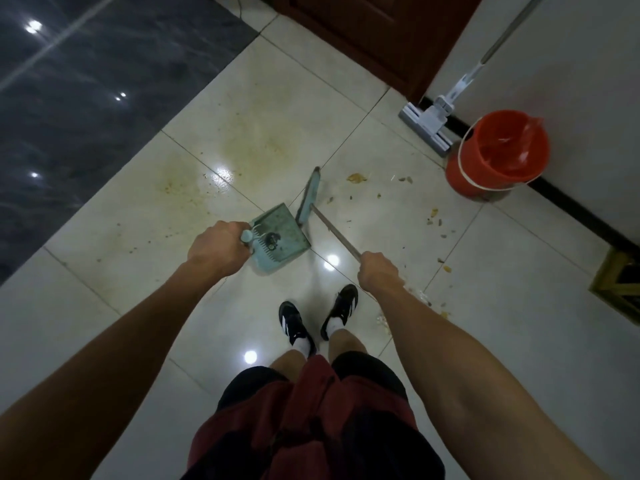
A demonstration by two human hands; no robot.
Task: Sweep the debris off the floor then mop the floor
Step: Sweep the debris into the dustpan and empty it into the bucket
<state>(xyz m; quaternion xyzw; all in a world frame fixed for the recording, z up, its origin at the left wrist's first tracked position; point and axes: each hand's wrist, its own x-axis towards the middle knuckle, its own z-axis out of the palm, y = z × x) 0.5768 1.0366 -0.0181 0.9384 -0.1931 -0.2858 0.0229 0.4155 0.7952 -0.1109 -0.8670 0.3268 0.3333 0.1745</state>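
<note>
The left hand point(216, 249) grasps the teal dustpan point(282, 237) handle; the right hand point(379, 271) grasps the broom point(310, 197) stick. Debris point(356, 177) lies scattered on the tiled floor point(138, 289) near the orange bucket point(498, 154) and mop point(429, 121).

— What do we see down by our feet?
— Our left hand point(214, 249) holds the dustpan point(282, 237), and the broom point(309, 197) sits just right of it, held by our right hand point(379, 271).
— And farther off?
— Bits of debris point(356, 177) lie right of the broom. The bucket point(498, 154) stands by the wall, the mop point(427, 123) just left of it.
</note>
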